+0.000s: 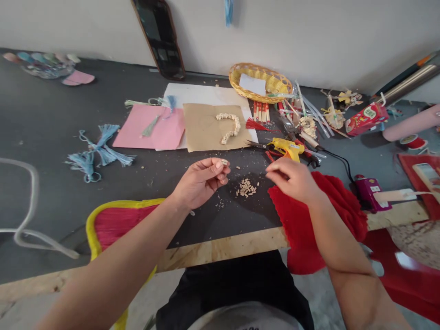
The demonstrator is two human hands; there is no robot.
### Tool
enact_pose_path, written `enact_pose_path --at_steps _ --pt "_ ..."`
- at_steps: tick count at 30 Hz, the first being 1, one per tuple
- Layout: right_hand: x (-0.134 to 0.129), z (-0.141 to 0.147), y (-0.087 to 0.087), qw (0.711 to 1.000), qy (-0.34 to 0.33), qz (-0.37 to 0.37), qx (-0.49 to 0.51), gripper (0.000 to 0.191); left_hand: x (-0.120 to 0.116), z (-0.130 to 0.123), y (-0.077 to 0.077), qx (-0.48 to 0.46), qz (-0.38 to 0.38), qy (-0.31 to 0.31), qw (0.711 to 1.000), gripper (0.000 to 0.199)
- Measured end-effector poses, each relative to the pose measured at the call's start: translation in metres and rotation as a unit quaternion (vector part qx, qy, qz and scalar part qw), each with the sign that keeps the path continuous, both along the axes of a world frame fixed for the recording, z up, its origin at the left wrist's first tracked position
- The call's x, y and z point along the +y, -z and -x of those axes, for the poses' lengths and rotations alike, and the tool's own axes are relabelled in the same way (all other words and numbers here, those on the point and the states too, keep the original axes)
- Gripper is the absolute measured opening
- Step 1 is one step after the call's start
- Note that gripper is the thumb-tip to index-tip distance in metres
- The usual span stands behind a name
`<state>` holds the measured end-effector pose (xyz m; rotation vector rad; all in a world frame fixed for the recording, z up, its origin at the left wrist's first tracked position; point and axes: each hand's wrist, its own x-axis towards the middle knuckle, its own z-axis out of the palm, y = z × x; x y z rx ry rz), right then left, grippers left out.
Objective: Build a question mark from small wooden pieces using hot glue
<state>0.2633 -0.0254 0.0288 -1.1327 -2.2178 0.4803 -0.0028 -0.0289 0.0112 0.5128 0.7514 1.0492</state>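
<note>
Left hand [201, 179] pinching small pale piece [224, 162] in grip; right hand [296, 178] curled near glue gun [288, 146], can't tell whether grip closed. Loose pieces [246, 188] heaped on desk [202, 224] between hands.

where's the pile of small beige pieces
In the head view, the pile of small beige pieces lies just right of centre on the dark grey tabletop, between the left hand and the fuzzy red cloth.
</note>
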Motion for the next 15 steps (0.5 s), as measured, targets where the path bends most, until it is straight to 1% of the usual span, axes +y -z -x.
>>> enact_pose_path --at_steps 1,2,3,4,9,15 --pt "-0.003 0.007 0.003 0.997 -0.07 0.01 -0.014 0.01 0.0 0.0 0.0 0.0 0.0 -0.002 1.0 0.022" --pt "-0.005 0.013 0.006 0.992 -0.12 0.014 -0.032 0.01 0.0 0.0 -0.001 0.0 0.0 -0.003 1.0 0.023" --pt "-0.006 0.016 0.009 0.987 -0.151 0.017 -0.052 0.011 0.0 0.0 -0.001 0.0 0.0 -0.003 1.0 0.023" --pt "-0.007 0.018 0.011 0.984 -0.165 0.019 -0.072 0.011 0.0 0.0 -0.001 -0.001 -0.001 -0.001 1.0 0.023" --pt "-0.008 0.019 0.018 0.978 -0.155 -0.003 -0.14 0.012 0.0 -0.001 0.0 -0.003 -0.001 0.007 1.0 0.022" --pt "-0.012 0.028 0.02 0.962 -0.144 -0.09 -0.215 0.019 -0.001 -0.002 0.001 0.004 0.004 0.026 1.0 0.021"
